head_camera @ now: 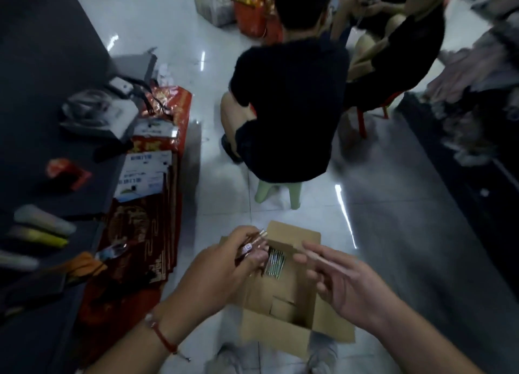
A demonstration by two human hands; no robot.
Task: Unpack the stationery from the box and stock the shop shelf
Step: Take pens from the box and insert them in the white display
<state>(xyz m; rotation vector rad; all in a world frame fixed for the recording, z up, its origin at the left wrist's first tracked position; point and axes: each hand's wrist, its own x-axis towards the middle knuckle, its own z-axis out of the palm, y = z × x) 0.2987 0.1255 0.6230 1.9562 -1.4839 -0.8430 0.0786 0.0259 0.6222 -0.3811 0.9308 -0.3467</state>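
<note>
Open brown cardboard box [283,314] at lower centre of frame, on white tiled floor [393,194]. Left hand [224,264] above it, grip curled round bundle of pens [252,247]. Right hand [339,281] alongside, grip pinching single slim pen [317,255].

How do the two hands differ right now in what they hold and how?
The left hand grips a bundle of pens, fingers curled round it; the right hand pinches a single thin pen with looser fingers. The left wrist wears a red string bracelet; the right wrist is bare. Both hover over the open cardboard box.
</note>
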